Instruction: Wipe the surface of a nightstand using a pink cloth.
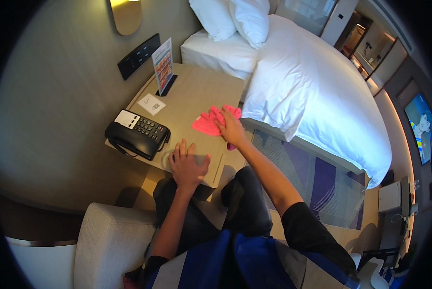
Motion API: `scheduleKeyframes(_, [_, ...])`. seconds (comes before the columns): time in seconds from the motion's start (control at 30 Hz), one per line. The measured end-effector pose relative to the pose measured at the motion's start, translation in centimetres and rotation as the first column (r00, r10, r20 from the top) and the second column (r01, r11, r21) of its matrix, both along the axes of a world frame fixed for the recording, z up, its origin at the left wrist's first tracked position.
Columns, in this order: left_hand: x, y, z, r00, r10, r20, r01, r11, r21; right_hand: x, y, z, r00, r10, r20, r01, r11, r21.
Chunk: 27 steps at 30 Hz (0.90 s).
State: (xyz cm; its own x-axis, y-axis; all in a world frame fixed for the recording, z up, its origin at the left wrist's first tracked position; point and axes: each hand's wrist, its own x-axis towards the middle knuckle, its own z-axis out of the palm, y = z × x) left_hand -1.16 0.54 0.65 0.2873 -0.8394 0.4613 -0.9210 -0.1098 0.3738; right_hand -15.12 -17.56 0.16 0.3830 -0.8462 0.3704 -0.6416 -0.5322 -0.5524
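My right hand presses on a pink cloth near the right edge of a wooden bedside table. Part of the cloth bunches up beyond my fingers. My left hand rests with its fingers spread near the table's front edge and holds nothing. Just left of it stands a black desk telephone with a coiled cord. Behind the telephone lies a small white card bearing writing and a printed code. A printed sign stands upright in a black holder near the wall.
A bed with a white duvet and pillows stands beyond the table. A black switch panel is on the wall. At lower left is an upholstered seat. A patterned carpet lies beside the bed; a lit television hangs far right.
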Motion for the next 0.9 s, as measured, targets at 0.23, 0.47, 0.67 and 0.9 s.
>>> scheduleKeyframes(0.23, [0.1, -1.2, 0.0, 1.0, -0.015, -0.023, 0.016, 0.999, 0.04, -0.6, 4.8, 0.5, 0.982, 0.155, -0.107, -0.155, 0.988, 0.009])
scheduleKeyframes(0.47, [-0.1, -0.9, 0.0, 1.0, -0.011, -0.03, 0.013, 0.998, 0.066, 1.1, 2.3, 0.7, 0.974, 0.028, -0.225, -0.034, 0.999, -0.022])
scheduleKeyframes(0.67, [-0.1, -1.1, 1.0, 0.997, 0.003, -0.082, 0.005, 0.996, 0.092, 2.2, -5.5, 0.3, 0.939, -0.084, -0.333, 0.091, 0.996, 0.005])
scheduleKeyframes(0.9, [0.2, -1.2, 1.5, 0.986, 0.016, -0.164, 0.0, 0.995, 0.099, 1.5, -16.7, -1.0, 0.938, -0.157, -0.308, 0.146, 0.988, -0.059])
